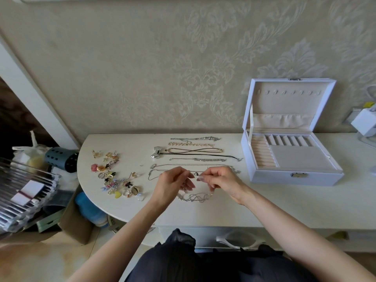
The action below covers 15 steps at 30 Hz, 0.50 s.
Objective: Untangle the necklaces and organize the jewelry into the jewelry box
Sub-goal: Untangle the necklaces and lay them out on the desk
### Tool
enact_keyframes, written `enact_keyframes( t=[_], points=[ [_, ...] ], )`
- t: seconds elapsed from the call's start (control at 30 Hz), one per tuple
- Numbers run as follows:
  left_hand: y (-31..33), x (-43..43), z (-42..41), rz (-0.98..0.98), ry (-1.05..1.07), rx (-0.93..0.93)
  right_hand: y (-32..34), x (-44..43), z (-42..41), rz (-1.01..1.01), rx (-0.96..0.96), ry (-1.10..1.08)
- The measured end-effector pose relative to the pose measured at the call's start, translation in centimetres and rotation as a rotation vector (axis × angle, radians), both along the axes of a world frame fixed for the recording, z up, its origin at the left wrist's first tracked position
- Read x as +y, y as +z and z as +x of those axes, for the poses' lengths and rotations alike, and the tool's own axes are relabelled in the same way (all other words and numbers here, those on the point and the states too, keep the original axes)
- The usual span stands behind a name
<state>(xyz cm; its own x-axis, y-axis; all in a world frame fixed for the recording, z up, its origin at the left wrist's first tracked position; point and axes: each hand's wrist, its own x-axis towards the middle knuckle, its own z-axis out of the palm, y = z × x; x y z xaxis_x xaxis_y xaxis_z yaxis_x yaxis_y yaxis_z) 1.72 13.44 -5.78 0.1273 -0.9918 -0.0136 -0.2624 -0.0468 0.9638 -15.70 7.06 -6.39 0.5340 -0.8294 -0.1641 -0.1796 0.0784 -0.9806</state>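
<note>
necklaces are half sorted, by my reckoning. my left hand (175, 182) and right hand (220, 181) each pinch a pendant chain (196, 174) between thumb and fingertips, holding it just above the table (284, 204). its slack drops into a tangled heap (195, 197) of silver chain lying right under my hands.

what worries me: if i pull the two ends apart too hard, the knot below could cinch tighter or a fine link could give. lifting too high could drag the whole heap along, and it sits just beside the nearest of the laid-out rows (195, 151), so a careless tug might snag one of those straightened necklaces and knot it again.

further out, those rows run side by side toward the wall, one with a silver bow (157, 154) on a dark cord. left of my hands is a loose scatter of rings and earrings (116, 176), near the table's curved edge, where a sweep of my left forearm could knock pieces off. the jewelry box (274, 177) stands well apart to the right, lid up; i see no jewelry in it yet.
</note>
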Motion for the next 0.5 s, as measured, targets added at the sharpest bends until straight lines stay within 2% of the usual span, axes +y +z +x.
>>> enact_keyframes(
  t=[0.17, 0.37, 0.5],
  points=[
    [-0.4, -0.1, 0.5, 0.051, -0.01, -0.104, 0.5, 0.1, -0.2, 0.001, -0.083, -0.038],
    [0.3, 0.1, 0.2, 0.073, -0.143, -0.013, 1.4, 0.2, 0.0, -0.035, -0.077, -0.001],
    [0.8, 0.0, 0.3, -0.021, -0.094, 0.005, 2.0, 0.3, 0.0, -0.039, -0.07, -0.014]
  ],
)
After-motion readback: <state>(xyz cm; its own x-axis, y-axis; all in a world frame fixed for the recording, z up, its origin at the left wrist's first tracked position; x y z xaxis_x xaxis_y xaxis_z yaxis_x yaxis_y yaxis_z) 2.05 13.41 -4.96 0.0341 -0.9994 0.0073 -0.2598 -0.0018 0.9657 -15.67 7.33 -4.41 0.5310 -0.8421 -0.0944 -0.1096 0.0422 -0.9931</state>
